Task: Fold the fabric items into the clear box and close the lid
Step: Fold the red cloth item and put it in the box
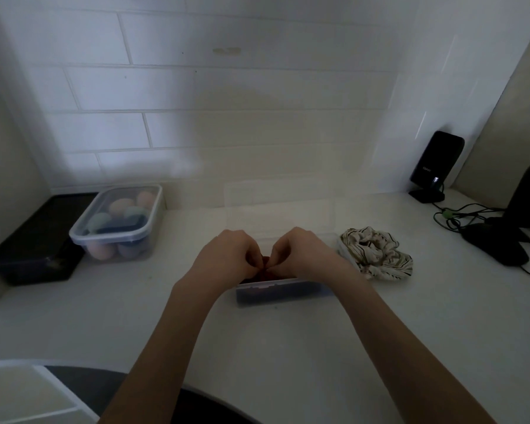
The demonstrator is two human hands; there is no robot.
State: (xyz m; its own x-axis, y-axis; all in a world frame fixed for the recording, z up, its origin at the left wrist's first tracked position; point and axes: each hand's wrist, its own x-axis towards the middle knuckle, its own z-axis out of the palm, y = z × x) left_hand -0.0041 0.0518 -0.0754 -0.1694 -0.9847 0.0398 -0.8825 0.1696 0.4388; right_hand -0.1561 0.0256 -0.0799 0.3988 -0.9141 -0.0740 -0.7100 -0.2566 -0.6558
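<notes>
Both hands meet over the clear box (283, 290), knuckles up, fingers curled in. Left hand (227, 255) and right hand (300, 255) each pinch a bit of dark red fabric (264, 264) right btwn them; only a small piece shows, rest hidden under the fingers. Box sits directly below the hands on the white counter (288, 347), its near wall just in front of the wrists; dark contents show thru the wall, can't tell what exactly. Box lid (279, 206) stands open just beyond the hands, hard to see against the tile.

Just to the right of the right hand, beside the box: a crumpled striped cloth (377, 254), not touched by either hand. Well to the left of the left hand: a lidded container (118, 221) w/ pastel round items inside, next to a black tray (34, 240). Far right of the hands: black device on stand (435, 165) + cables (453, 215).
</notes>
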